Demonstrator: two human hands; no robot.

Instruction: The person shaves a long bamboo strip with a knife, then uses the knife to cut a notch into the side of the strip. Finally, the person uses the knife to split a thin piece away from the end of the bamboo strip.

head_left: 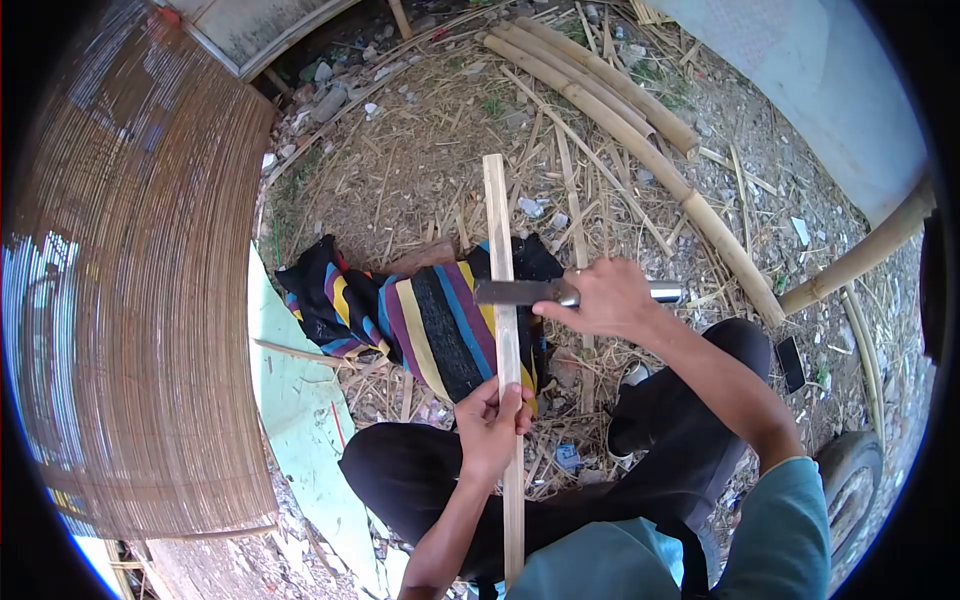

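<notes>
A long, pale bamboo strip (508, 345) runs lengthwise from my lap out over the cloth. My left hand (492, 430) grips it low down, thumb along its face and fingers wrapped round the edge. In my right hand (612, 298) is a knife with a broad dark blade (515, 292) and a shiny metal handle end. The blade lies crosswise over the upper part of the strip, and my thumb presses near its base. Beneath the strip, a striped cloth (430, 320) in black, yellow, blue and purple lies bunched on the ground.
Thick bamboo poles (640, 130) lie at the upper right. A rolled-slat bamboo screen (140, 300) stands on the left beside a pale green board (300, 420). Shavings and stones litter the ground. A phone (790, 364) and a tyre (850, 480) are to my right.
</notes>
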